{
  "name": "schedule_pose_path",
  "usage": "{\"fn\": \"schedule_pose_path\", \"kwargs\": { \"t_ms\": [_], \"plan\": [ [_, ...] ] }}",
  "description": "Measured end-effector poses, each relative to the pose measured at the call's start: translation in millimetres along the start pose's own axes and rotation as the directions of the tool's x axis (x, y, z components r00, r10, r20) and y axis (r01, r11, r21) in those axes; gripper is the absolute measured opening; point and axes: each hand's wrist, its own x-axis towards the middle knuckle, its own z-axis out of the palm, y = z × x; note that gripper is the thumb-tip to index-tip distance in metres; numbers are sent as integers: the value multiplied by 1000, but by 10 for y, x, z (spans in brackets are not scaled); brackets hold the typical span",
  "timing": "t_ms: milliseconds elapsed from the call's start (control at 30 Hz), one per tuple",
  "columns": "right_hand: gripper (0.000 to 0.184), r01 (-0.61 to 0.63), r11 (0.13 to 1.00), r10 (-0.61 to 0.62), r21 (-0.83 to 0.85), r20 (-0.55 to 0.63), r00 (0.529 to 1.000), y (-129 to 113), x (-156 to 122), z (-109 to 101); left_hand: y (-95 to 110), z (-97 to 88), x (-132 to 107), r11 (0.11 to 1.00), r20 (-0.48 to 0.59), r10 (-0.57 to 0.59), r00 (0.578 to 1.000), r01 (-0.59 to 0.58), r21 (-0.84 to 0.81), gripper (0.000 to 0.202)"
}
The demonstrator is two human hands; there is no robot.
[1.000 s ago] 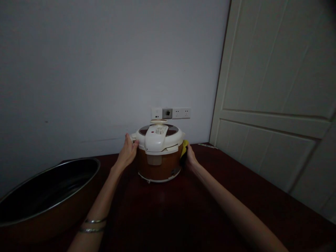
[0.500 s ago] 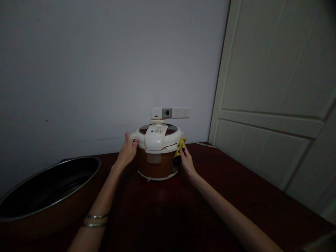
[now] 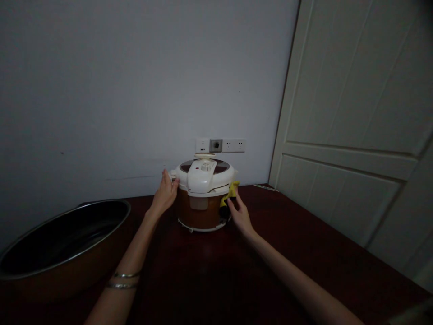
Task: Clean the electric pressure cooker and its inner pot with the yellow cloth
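An electric pressure cooker [image 3: 199, 210] with a white lid and a brown body stands upright on the dark red table. My left hand [image 3: 165, 192] is closed on its left side handle, the thumb against the lid's edge and the other fingers partly hidden. In my right hand [image 3: 241, 213] is a yellow and black cloth [image 3: 231, 193], pinched between thumb and fingers. The cloth lies against the cooker's right side, just under the lid rim, its dark end hanging along the brown body.
A large deep pan [image 3: 67, 266], dark inside, sits on the table at the left. Wall sockets [image 3: 233, 145] are right behind the cooker. A flat strip [image 3: 266, 188] lies at the table's back edge, and a pale panelled door [image 3: 341, 189] borders the right side.
My right hand has shifted the cloth slightly left and round toward the front of the cooker's side. The left hand stays at the handle.
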Motion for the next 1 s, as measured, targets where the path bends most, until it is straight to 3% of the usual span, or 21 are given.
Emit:
{"fn": "schedule_pose_path", "kwargs": {
  "t_ms": [133, 200, 400, 500, 567, 600, 700, 767, 867, 1000],
  "plan": [
    [60, -106, 994, 106, -25, 9, 994, 334, -371, -56, -1, 8, 3, 1000, -4, 7, 1000, -7, 2, 80],
    [62, -125, 991, 127, -56, 29, 992, 374, -434, -60, -9, 15, 7, 1000, -9, 6, 1000, -6, 4, 80],
    [63, 130, 951, -111, -281, 84, 990, 10, -250, 77, -55, 48, 16, 1000, -40, 16, 999, -17, -22, 78],
    [62, 254, 875, -188, -412, 194, 963, 62, -392, 37, -69, 58, 13, 999, -49, 23, 999, -25, -37, 78],
    [60, 409, 750, -232, -520, 372, 899, 178, -533, -76, -69, 58, 10, 999, -52, 21, 998, -23, -42, 78],
    [59, 513, 656, -246, -553, 485, 839, 224, -573, -148, -66, 56, 9, 999, -52, 18, 998, -20, -42, 78],
    [61, 808, 322, -235, -493, 785, 573, 197, -456, -336, -52, 46, 1, 999, -42, 18, 999, -19, -28, 78],
    [59, 898, 157, -223, -412, 871, 438, 45, -215, -386, -43, 41, -6, 1000, -35, 24, 999, -24, -18, 77],
    [58, 930, 59, -246, -362, 898, 365, -189, 109, -355, -38, 37, -18, 999, -49, 25, 998, -26, -25, 76],
    [60, 938, 88, -233, -336, 908, 348, -149, 43, -298, -44, 34, -28, 998, -43, 36, 998, -37, -40, 78]
  ]
}}
